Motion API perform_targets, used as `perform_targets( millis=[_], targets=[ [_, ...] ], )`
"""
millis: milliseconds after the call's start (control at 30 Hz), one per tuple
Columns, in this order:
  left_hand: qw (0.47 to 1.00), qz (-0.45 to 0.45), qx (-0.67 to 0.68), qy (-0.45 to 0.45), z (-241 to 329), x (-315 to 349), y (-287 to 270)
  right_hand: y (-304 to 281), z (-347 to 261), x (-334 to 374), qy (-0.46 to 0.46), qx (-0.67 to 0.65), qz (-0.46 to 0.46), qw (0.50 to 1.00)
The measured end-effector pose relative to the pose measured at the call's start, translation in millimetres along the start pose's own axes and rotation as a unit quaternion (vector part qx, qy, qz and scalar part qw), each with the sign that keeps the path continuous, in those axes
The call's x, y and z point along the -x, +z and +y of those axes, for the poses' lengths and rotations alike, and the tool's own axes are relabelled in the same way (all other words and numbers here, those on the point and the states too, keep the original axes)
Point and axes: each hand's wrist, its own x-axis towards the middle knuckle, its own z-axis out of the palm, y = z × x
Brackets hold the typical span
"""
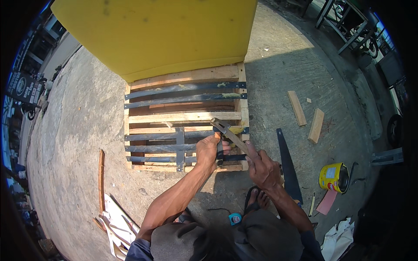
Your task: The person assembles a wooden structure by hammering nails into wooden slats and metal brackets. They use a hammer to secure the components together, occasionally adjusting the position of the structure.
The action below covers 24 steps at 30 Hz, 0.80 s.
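Observation:
In front of me lies a wooden frame with black straps stretched across its slats. One short strap crosses the lower ones at a right angle. My left hand is closed around a second crosswise black strap, its fingertips showing on the strap's right side. A hammer is in my right hand, gripped by its wooden handle. The hammer's metal head is just above my left thumb, close to the strap's upper end. Whether a nail is there I cannot make out.
A yellow padded panel rises from the frame's far part. To the right lie two wood blocks, a handsaw and a yellow tin. A tape measure rests by my feet; a wood strip lies left.

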Motion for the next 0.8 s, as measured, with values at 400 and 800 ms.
perform_targets(
  millis=[400,800],
  targets=[
    [0.999,-0.028,0.019,0.009,-10,-8,-10,-3,-12,2,0.062,-0.011,-0.040,0.997],
    [0.998,-0.056,0.004,0.012,-20,-8,-19,4,-17,7,0.058,-0.071,0.023,0.996]
  ],
)
